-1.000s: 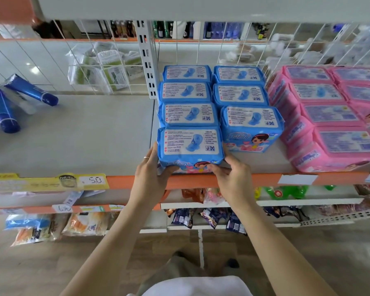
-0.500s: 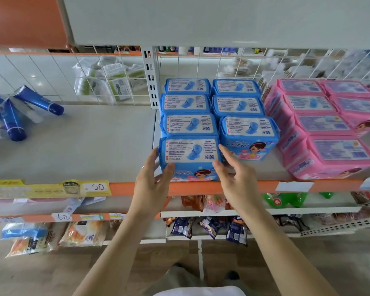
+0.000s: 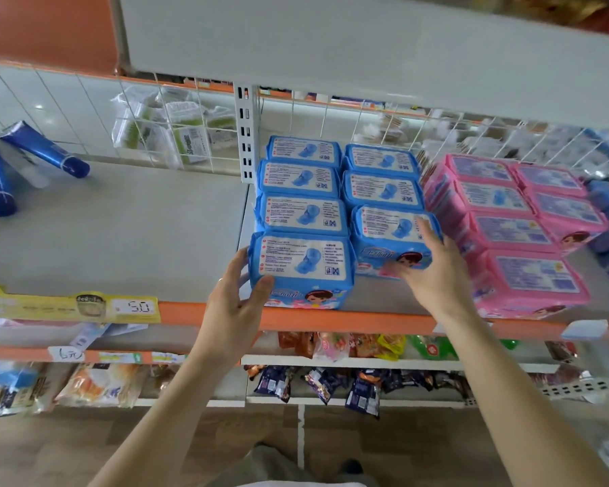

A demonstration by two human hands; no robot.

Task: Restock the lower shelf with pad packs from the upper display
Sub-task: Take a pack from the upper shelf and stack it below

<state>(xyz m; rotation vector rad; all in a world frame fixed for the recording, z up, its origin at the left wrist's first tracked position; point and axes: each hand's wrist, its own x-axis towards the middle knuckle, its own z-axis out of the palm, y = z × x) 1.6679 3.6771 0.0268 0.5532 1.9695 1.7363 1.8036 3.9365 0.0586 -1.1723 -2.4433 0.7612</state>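
The left hand holds the front blue pack, thumb and fingers spread around its corner. The right hand lies with straight, spread fingers on the next blue pack. Left of the fingers a yellow tag reads "5.0".

You can read "5.0" on the yellow price strip clipped to the shelf's orange edge at the left of the frame. Below it, a small white tag carries a handwritten "6". The print on the pad packs stays too blurred to read.
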